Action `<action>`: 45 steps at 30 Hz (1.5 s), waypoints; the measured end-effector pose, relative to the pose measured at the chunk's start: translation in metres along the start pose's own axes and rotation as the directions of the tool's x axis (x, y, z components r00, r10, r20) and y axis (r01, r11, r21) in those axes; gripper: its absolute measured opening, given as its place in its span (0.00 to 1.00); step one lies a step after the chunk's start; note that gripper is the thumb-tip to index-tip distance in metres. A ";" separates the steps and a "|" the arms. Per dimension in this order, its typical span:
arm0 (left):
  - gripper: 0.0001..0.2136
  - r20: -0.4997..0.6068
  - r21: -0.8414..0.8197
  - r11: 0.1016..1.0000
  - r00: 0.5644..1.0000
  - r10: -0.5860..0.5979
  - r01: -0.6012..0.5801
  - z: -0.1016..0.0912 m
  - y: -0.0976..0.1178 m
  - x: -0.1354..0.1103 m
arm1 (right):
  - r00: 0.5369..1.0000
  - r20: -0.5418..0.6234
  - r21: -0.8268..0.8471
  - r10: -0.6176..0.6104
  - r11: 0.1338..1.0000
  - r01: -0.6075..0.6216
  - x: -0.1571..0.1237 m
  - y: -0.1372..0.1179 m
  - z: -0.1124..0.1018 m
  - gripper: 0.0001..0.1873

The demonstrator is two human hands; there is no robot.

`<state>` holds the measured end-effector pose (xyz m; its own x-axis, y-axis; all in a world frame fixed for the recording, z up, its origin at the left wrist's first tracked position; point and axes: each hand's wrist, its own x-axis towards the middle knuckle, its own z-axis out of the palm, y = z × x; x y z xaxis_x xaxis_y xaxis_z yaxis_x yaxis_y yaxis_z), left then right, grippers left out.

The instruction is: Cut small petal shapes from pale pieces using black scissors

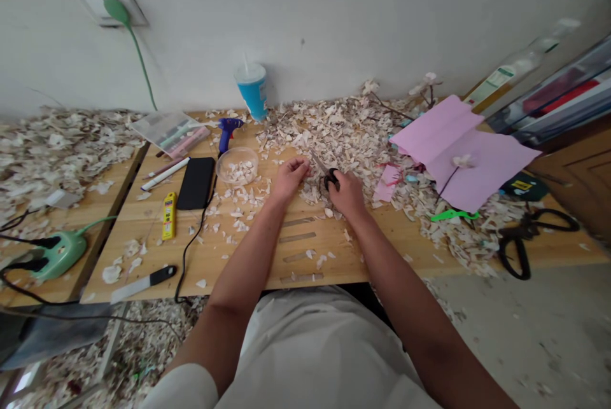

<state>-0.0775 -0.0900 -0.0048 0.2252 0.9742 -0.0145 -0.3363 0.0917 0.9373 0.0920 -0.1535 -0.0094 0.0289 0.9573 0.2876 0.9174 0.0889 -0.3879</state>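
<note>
My right hand is closed around the black handles of a pair of scissors, whose blades point up and left toward my left hand. My left hand is curled in a pinch on a small pale scrap I cannot make out, right at the blade tips. Both hands rest on a wooden table at the edge of a big heap of pale paper clippings. A clear round bowl with clippings in it stands just left of my left hand.
A black phone with a cable, a yellow utility knife, a blue glue gun, a blue cup and a clear plastic case lie to the left. Pink paper sheets and large black scissors lie to the right. A green power strip sits far left.
</note>
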 end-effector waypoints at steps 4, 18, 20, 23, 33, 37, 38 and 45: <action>0.14 -0.008 -0.058 0.998 1.000 -0.021 0.021 0.004 -0.002 -0.002 | 0.998 0.032 -0.018 -0.045 0.999 0.046 0.000 -0.004 -0.001 0.14; 0.09 0.018 0.254 0.966 0.999 0.035 -0.038 -0.006 0.007 0.001 | 0.997 0.071 -0.042 -0.036 0.998 0.039 0.000 -0.003 -0.002 0.14; 0.08 0.036 0.314 0.947 0.997 0.065 -0.073 -0.008 0.012 0.000 | 0.997 0.064 -0.048 -0.029 0.998 0.032 -0.001 -0.002 -0.002 0.14; 0.08 0.017 0.414 0.897 0.986 0.167 -0.159 -0.011 0.016 -0.001 | 0.999 0.042 -0.049 0.005 0.999 -0.002 -0.001 0.000 -0.002 0.15; 0.12 -0.007 0.135 0.991 1.000 0.002 -0.001 -0.003 0.008 0.000 | 0.999 0.037 -0.033 -0.010 0.999 0.011 -0.002 -0.007 -0.003 0.16; 0.10 0.012 0.237 0.971 0.999 0.033 -0.035 -0.007 0.005 0.001 | 0.998 0.047 -0.043 -0.033 0.998 0.035 -0.003 -0.007 -0.005 0.15; 0.10 0.019 0.261 0.964 0.999 0.046 -0.049 -0.008 0.005 0.001 | 0.998 0.048 -0.045 -0.032 0.998 0.034 -0.002 -0.007 -0.005 0.15; 0.08 0.061 0.464 0.872 0.987 0.147 -0.159 -0.012 0.008 0.001 | 0.998 0.055 -0.050 -0.035 0.998 0.038 -0.002 -0.003 -0.003 0.13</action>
<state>-0.0907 -0.0863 -0.0016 0.2284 0.9628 0.1448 0.0951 -0.1701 0.9808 0.0905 -0.1566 -0.0060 -0.0249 0.9673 0.2523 0.9367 0.1108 -0.3321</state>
